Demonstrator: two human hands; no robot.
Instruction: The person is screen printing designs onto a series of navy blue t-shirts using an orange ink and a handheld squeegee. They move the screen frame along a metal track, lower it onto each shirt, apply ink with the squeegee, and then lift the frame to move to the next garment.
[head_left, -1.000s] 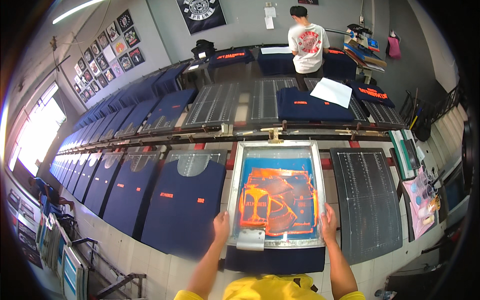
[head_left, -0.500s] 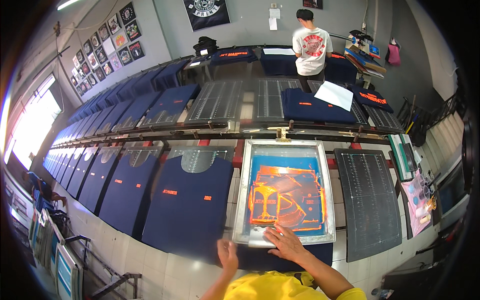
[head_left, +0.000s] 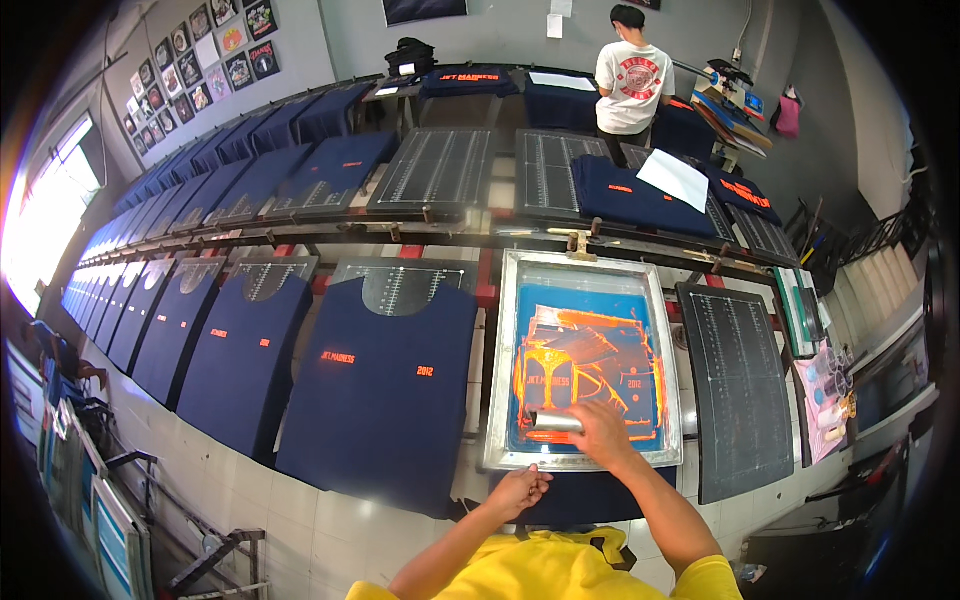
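Note:
A silk-screen frame (head_left: pixel 672 400) with a metal rim and blue mesh lies over a navy T-shirt (head_left: pixel 590 505), whose lower part shows below it. Bright orange ink (head_left: pixel 600 318) is smeared in streaks across the mesh. My right hand (head_left: pixel 602 435) is closed on a squeegee (head_left: pixel 555 421) with a silvery handle, near the lower part of the mesh. At the frame's lower rim is my left hand (head_left: pixel 520 493), fingers curled together with their tips close to the metal; what they grip, if anything, is hidden.
A navy shirt (head_left: pixel 390 400) with small orange prints lies on the board to the left, with several more beyond. On the right stands a bare dark board (head_left: pixel 735 400) beside a tray of supplies (head_left: pixel 828 400). Across the rails a person (head_left: pixel 633 85) in a white T-shirt faces away.
My right hand has lifted off the frame's lower rim and moved up over the mesh with the squeegee. My left hand has moved right to the lower rim. The view has shifted slightly.

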